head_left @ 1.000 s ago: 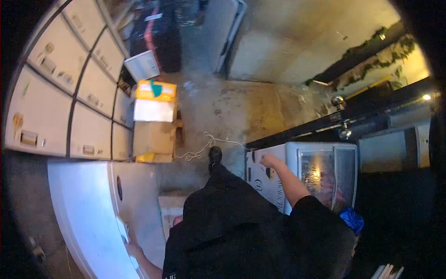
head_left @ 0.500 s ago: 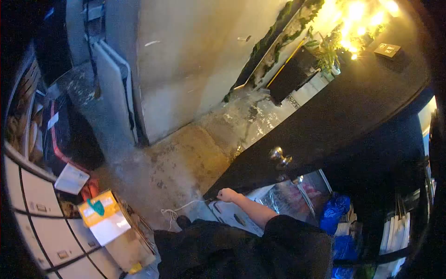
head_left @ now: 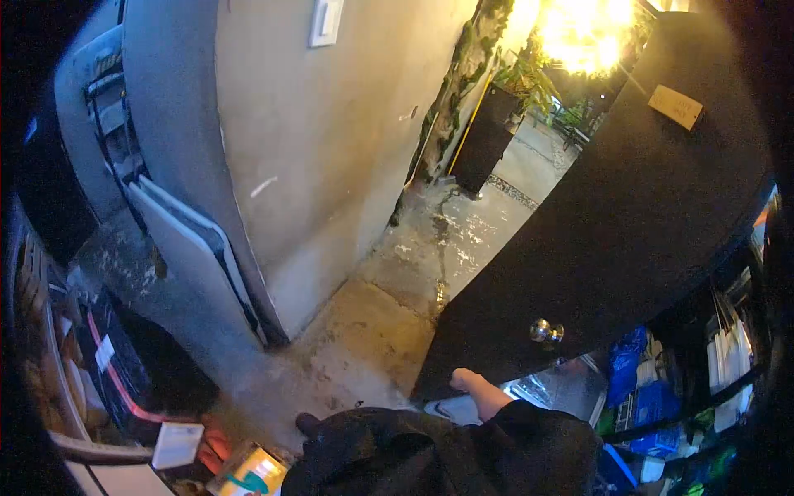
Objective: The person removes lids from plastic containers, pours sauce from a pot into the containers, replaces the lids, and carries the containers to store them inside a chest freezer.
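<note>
My right hand reaches out at the lower middle, its fingers curled closed against the lower edge of a dark door. What lies inside the fingers, if anything, is hidden. A round shiny doorknob sits on the door to the right of this hand. The door stands ajar, its surface slanting up to the right. My left hand is out of view.
A pale wall with a white switch plate rises ahead. Folded white panels lean at left. A yellow-topped box is low left. Blue bags fill a rack at right. Wet floor shows through the opening.
My view has shifted, and the wall and door sit differently in it. My right hand appears farther right and lower, still by the door. The white cord near it no longer shows.
</note>
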`<state>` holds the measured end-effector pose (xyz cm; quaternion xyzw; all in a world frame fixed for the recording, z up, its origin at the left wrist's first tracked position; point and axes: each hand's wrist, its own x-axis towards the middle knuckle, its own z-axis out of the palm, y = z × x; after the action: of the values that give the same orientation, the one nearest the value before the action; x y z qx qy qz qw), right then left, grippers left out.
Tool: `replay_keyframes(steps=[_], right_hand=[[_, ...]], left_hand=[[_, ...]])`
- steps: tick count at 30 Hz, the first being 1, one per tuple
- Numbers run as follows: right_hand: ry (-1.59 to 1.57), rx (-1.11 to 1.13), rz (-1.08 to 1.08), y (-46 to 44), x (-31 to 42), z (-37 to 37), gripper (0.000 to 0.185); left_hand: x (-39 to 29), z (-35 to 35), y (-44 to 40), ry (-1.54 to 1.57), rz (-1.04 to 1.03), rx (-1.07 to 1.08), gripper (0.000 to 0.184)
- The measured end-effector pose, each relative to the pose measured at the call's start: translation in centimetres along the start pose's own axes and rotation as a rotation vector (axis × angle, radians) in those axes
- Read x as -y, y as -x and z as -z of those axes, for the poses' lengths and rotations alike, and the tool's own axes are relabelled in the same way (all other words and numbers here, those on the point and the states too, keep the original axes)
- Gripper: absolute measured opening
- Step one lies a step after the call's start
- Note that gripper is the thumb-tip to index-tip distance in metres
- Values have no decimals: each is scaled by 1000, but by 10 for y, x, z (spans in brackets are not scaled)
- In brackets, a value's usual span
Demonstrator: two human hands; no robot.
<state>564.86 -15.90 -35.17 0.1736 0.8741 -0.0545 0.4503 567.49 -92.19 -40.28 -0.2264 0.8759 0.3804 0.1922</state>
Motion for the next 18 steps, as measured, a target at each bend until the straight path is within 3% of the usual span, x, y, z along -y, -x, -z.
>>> replay_keyframes(steps=[2,3,5,6,8,9,10,11,12,13,14,16,17,18], right_hand=[[-120,293,-64,-61,4,-13,26],[-145,287,-67,-41,31,12,26],[-718,-91,16,2,86,54,25],[-747,-94,12,-5,96,54,25],[-349,-126,239,-30,110,51,25],[-192,-146,292,-37,118,49,25],[-40,-174,343,-44,126,46,25],[38,-142,408,-79,125,25,26],[156,-50,456,-62,143,48,20],[266,39,513,-55,157,64,20],[38,14,416,-55,159,69,19],[-1147,-124,167,-31,171,85,19],[-1485,-228,233,-5,194,113,18],[-1168,-116,245,-53,204,122,21]], left_hand=[[1,47,-45,24,-38,52,43],[3,66,-68,40,-70,90,43],[7,94,-116,32,-162,123,43],[6,98,-152,-22,-220,32,39],[-13,108,-202,-167,-361,-258,27],[-32,96,-204,451,-163,-252,20],[-39,97,-217,443,-170,-255,20],[-46,87,-228,270,-318,-388,18],[-47,82,-234,93,-452,-520,17],[-42,81,-231,-170,-390,-318,24],[-39,75,-231,-236,-331,-232,25],[-65,52,-207,-229,-217,-164,32],[-95,48,-187,-226,-176,-167,36],[-118,50,-170,-218,-148,-188,41]])
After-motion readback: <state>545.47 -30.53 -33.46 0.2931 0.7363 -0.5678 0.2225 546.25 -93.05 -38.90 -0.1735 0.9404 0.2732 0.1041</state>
